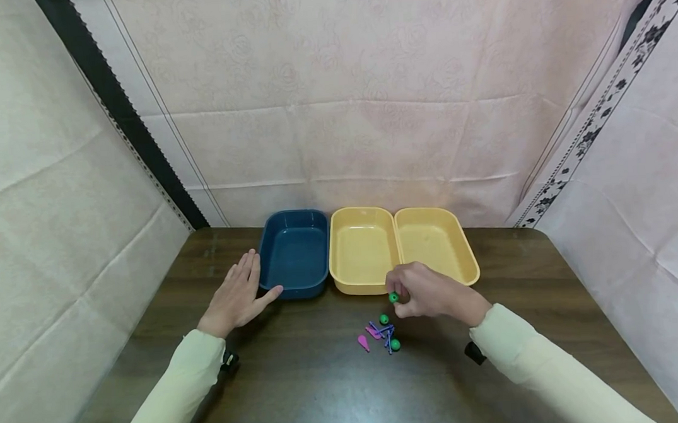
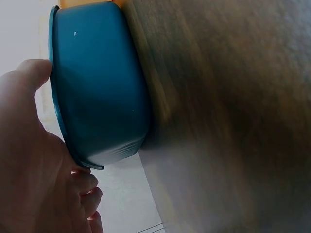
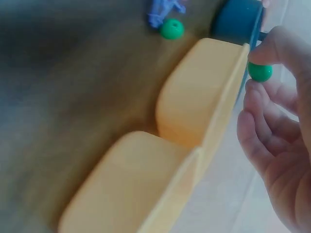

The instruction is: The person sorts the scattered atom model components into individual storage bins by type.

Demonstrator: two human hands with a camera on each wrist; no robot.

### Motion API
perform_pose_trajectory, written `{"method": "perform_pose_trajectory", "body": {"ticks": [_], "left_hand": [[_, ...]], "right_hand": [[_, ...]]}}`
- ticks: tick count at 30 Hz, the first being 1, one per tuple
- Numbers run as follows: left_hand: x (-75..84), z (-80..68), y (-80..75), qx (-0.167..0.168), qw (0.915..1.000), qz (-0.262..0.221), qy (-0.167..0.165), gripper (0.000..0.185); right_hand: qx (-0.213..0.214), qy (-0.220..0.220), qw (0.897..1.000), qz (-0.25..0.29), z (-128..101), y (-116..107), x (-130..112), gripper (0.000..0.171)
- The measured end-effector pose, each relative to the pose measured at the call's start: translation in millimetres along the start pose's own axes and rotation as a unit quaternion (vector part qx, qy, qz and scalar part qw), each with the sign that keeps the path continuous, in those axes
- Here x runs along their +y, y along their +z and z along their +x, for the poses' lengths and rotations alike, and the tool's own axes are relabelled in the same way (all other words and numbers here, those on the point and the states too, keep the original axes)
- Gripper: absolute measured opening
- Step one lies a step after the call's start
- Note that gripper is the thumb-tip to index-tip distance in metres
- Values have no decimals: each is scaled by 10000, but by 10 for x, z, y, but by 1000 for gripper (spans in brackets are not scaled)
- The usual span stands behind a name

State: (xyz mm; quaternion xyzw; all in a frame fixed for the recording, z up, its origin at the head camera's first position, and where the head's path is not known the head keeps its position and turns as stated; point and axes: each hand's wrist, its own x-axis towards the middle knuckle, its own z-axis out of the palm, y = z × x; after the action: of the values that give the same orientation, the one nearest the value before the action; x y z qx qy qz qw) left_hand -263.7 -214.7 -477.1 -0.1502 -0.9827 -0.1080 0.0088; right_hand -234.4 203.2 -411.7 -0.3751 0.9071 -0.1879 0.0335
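My right hand (image 1: 424,291) pinches a green bead (image 1: 394,297) between thumb and fingertips, just in front of the yellow trays. In the right wrist view the bead (image 3: 260,72) shows a smooth round side. My left hand (image 1: 237,298) lies with straight fingers along the left side of a blue tray (image 1: 294,251), its thumb at the near rim. The left wrist view has that thumb against the rim of the tray (image 2: 97,82). Below the right hand is a small pile: two more green beads (image 1: 395,345), pink drop-shaped pieces (image 1: 364,343) and blue-purple stick-like pieces (image 1: 388,337).
Two yellow trays (image 1: 363,245) stand side by side, right of the blue one, at the back of the dark wooden table (image 1: 301,390). Pale patterned cloth (image 1: 336,142) hangs behind the table and on both sides.
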Motion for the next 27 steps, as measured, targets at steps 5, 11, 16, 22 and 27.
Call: {"method": "perform_pose_trajectory", "body": {"ticks": [5,11,16,22,27], "left_hand": [[2,6,-4,22,10000,5,18,105],[-5,13,-1,-79,10000,3,-34,106],[-13,24,-3,-82,10000,-11,-32,107],[-4,24,-3,-76,10000,-64,0,107],[-10,11,-4,-149,9999,-34,-48,107]], "right_hand": [[3,-139,9999,-101,180,-135,-70,15],[-99,-85,9997,-191,435,-257,-147,16],[-125,-109,9995,-259,644,-299,-173,13],[-65,-212,9996,-171,855,-261,-210,11],[39,-221,9997,-59,1011,-180,-251,12]]}}
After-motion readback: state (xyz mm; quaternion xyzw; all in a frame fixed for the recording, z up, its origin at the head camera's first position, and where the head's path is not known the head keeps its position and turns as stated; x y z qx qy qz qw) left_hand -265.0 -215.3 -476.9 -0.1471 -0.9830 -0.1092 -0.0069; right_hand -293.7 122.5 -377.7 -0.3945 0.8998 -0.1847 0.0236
